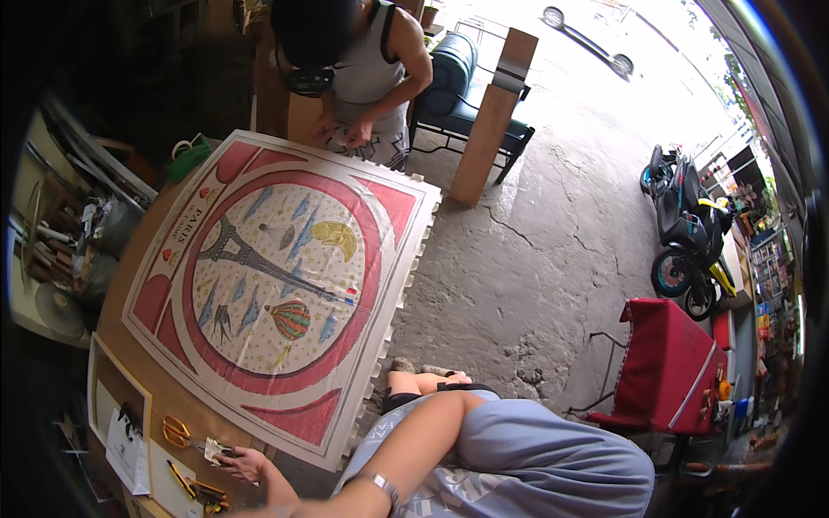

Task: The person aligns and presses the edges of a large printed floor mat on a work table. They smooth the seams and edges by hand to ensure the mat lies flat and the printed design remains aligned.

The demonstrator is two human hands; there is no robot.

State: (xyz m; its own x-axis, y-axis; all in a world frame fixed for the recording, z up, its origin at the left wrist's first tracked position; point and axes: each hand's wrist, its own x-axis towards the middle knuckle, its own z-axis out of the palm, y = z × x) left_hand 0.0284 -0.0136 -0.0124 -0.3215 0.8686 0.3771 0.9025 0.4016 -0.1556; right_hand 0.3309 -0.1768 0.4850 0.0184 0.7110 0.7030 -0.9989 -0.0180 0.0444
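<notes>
My left hand [248, 466] is at the near left end of a wooden table [125, 259]. Its fingers curl on a small pale and dark item I cannot make out, next to scissors with orange handles [177, 431]. My right forearm, with a silver watch [383, 488] at the wrist, crosses in front of my grey shirt; my right hand [324, 509] is largely cut off at the lower edge, its fingers hidden. A large red and white printed sheet [380, 207], showing a tower, balloons and a moon, covers much of the table.
Across the table stands a person [367, 78], hands together near the sheet's far edge. Yellow-and-black tools [207, 494] and a white bag [128, 453] lie near my left hand. A bench [466, 104], a leaning board [484, 142], a red folding seat [669, 367] and a motorcycle [686, 211] stand beyond.
</notes>
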